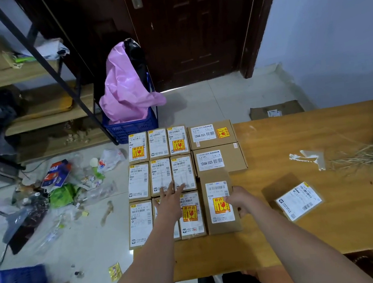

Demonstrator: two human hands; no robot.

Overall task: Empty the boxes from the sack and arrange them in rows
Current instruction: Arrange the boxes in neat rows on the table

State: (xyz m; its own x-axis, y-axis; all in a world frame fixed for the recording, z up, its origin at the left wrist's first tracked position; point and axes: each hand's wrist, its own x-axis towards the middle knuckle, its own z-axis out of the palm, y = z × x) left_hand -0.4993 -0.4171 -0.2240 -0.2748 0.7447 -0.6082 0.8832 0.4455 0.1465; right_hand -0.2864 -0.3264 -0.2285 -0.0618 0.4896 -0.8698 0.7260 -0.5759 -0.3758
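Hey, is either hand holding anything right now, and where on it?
The right hand grips the upright brown cardboard box with the yellow fragile sticker by its right edge. The left hand lies flat, fingers straight, on the arranged small boxes, holding nothing.

two wide boxes (212,134) (220,159) on the wooden table (325,219) carry white labels reading "12v4a-5525" and "12v4a 48w".

I see a dim indoor view with a cool, bluish cast. Soft, even light leaves only faint shadows beneath my left hand (172,202) and right hand (238,201). The white printed labels on the brown cardboard boxes (161,178) just beyond my fingers look slightly washed out, their small print blurred. Wide-angle distortion bends the dark metal shelf frame (49,70) far to the left.
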